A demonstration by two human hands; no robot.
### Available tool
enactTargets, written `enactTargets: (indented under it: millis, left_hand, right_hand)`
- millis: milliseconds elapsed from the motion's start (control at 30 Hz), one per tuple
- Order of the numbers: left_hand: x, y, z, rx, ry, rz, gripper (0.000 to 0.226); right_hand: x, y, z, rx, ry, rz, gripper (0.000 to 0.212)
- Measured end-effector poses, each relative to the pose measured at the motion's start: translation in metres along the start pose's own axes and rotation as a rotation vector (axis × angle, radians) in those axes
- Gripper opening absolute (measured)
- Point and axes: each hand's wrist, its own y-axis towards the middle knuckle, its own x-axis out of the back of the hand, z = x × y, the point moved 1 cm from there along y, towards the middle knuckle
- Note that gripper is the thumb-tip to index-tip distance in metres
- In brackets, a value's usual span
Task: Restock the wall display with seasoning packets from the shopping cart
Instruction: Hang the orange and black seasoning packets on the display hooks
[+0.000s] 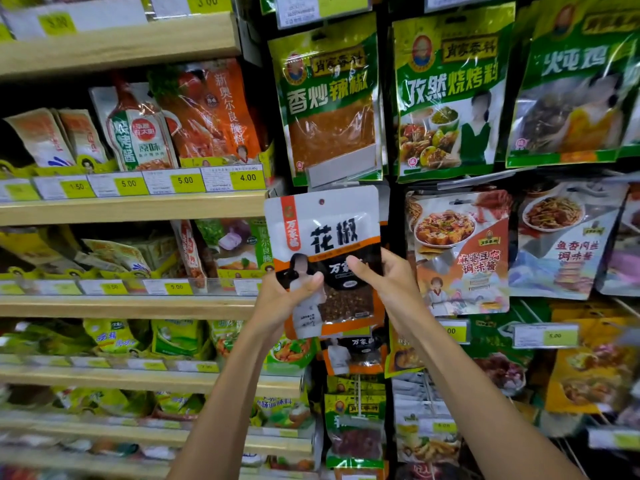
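While both hands hold it up against the wall display (pixel 383 36), the white, black and orange plastic peppercorn packet (pixel 329 230) is on no peg I can see. Its punched hole (pixel 321 201) shows clear.

Left hand (pixel 291 296) pinches the lower left edge, thumb on the front. Right hand (pixel 391 285) grips the right edge likewise.

A matching packet (pixel 353 355) shows just below. Cart not visible, so remaining stock unknown.

Room looks tight:
- light wooden shelf (pixel 225 206) just left
- orange tofu-sauce packet (pixel 460 251) just right
- green chilli packet (pixel 329 98) close overhead
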Motion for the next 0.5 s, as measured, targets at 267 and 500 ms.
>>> enactTargets:
  millis: [267,500]
  left_hand:
    - [0.038,0.030,-0.034,-0.613,0.801,-0.776,0.020]
    - [0.063,0.081,-0.020,-0.831,1.271,-0.738,0.021]
  right_hand:
    - [0.031,-0.004,-0.029,-0.101,0.012,-0.099,0.018]
    - [0.033,0.013,-0.029,-0.102,0.013,-0.108,0.020]
